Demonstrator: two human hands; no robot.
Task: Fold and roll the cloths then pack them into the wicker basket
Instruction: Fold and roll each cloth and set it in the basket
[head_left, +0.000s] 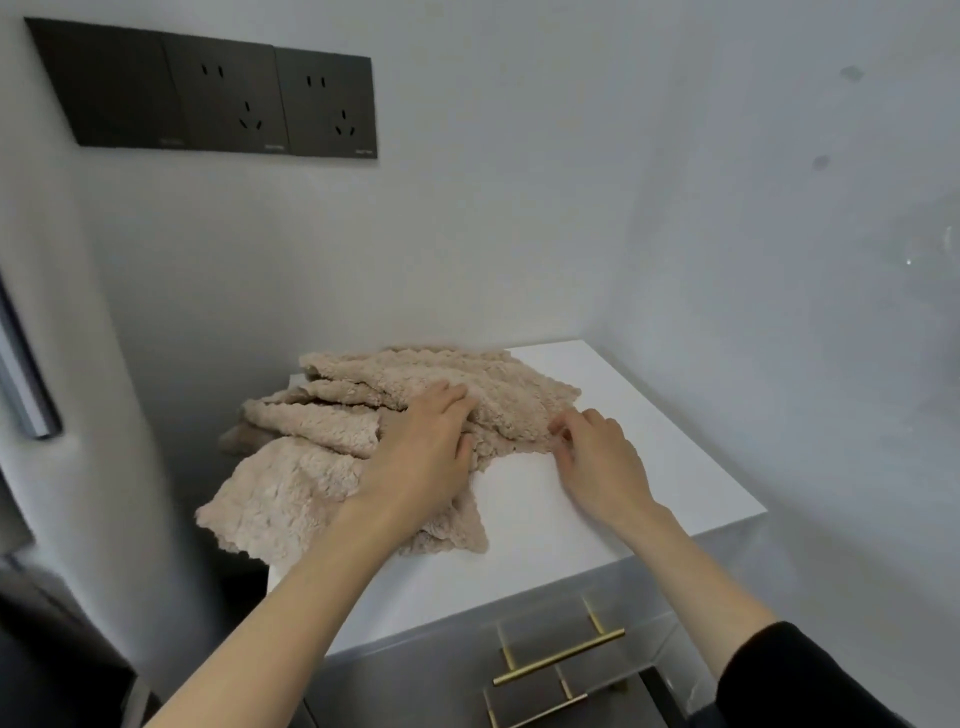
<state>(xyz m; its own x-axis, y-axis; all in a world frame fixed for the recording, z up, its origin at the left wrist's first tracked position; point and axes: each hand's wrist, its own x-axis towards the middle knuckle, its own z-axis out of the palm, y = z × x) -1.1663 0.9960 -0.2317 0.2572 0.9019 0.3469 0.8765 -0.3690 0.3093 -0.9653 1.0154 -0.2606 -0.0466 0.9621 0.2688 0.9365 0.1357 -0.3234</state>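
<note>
While the beige fleecy cloths (311, 493) are lying in a rumpled heap across the back and left of the white cabinet top (649, 467), the left hand (421, 457) is pressing down on them, palm flat, fingers nearly straight and slightly spread. The right hand (602, 457) is sitting just beside it at the heap's near right edge, fingers curling inward and pinching the scalloped hem of the uppermost cloth. One cloth is drooping over the top's left edge.

Black sleeve (815, 675) on right arm (691, 566)
</note>
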